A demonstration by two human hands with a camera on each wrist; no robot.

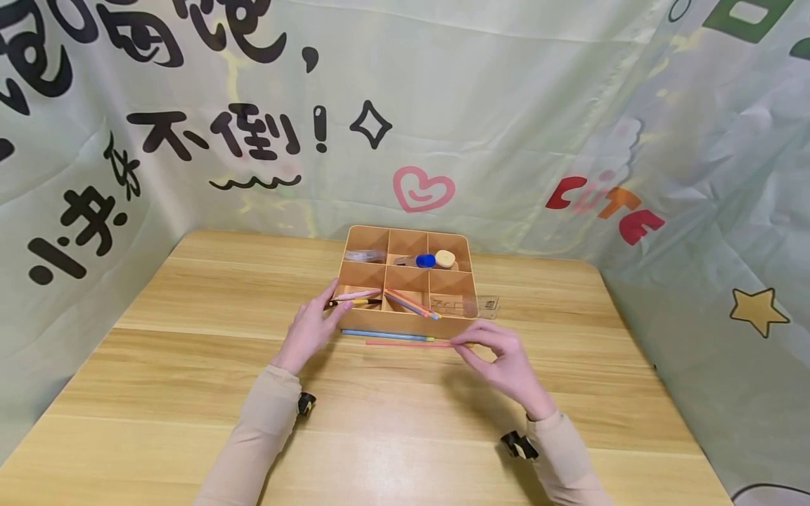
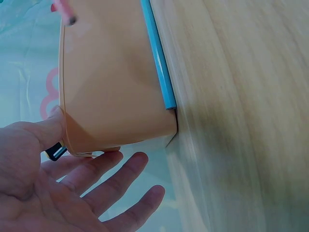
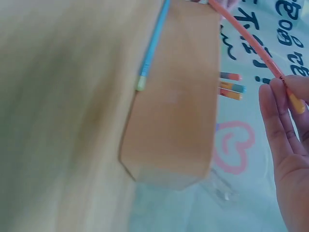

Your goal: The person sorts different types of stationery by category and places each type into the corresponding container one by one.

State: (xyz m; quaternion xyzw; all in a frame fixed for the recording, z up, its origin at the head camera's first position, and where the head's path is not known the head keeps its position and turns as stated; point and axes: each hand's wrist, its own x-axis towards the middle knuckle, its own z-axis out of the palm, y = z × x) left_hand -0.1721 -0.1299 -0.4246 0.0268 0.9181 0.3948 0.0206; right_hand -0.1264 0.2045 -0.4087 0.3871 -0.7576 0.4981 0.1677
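My right hand (image 1: 503, 358) pinches a pink pencil (image 1: 405, 344) by its yellow end, between thumb and fingertips. The pencil is held level in front of an orange-tan organizer box (image 1: 411, 323), and in the right wrist view it slants above the box's front wall. At the box's front left corner is my left hand (image 1: 310, 327), its thumb against the rim and its other fingers spread along the side wall. A blue pencil (image 1: 386, 335) lies on the table along the foot of the front wall.
Pencils (image 1: 414, 303) lean out of the front middle compartment, and pens (image 1: 357, 301) lie across the front left one. A clear ruler (image 1: 487, 306) juts over the right side. Behind are a blue-capped item (image 1: 425, 261) and a cream round item (image 1: 445, 258). Printed cloth backs the table.
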